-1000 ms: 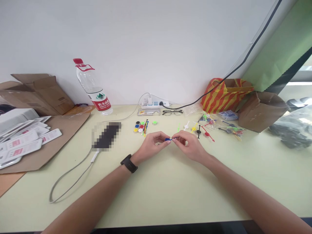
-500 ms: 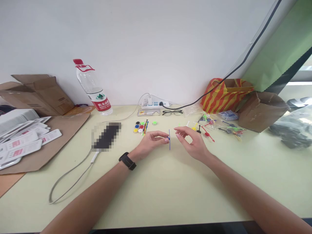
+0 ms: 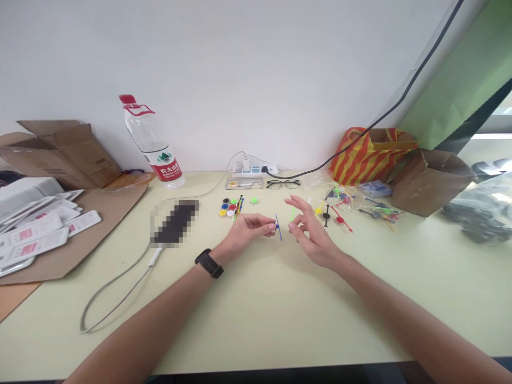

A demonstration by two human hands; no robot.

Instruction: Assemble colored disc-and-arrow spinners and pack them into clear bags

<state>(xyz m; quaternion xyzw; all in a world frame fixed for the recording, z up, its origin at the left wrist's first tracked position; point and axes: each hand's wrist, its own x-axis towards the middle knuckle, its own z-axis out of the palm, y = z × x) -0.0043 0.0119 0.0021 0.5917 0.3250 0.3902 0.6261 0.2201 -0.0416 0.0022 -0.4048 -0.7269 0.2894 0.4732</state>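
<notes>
My left hand, with a black watch on the wrist, pinches a small blue piece with a thin blue stick through it, held just above the pale table. The stick stands nearly upright, slightly tilted. My right hand hovers open a little to the right of the stick, fingers spread, holding nothing. Behind my left hand lies a cluster of small coloured discs and sticks. More coloured stick pieces lie scattered behind my right hand.
A water bottle stands at the back left beside flattened cardboard and white packets. A blurred dark object with a grey cable lies left of centre. Glasses, a power strip, a striped bag and a brown box line the back.
My right hand let go of the blue piece, drew away to the right and opened. The blue stick now stands nearly upright in my left hand's pinch.
</notes>
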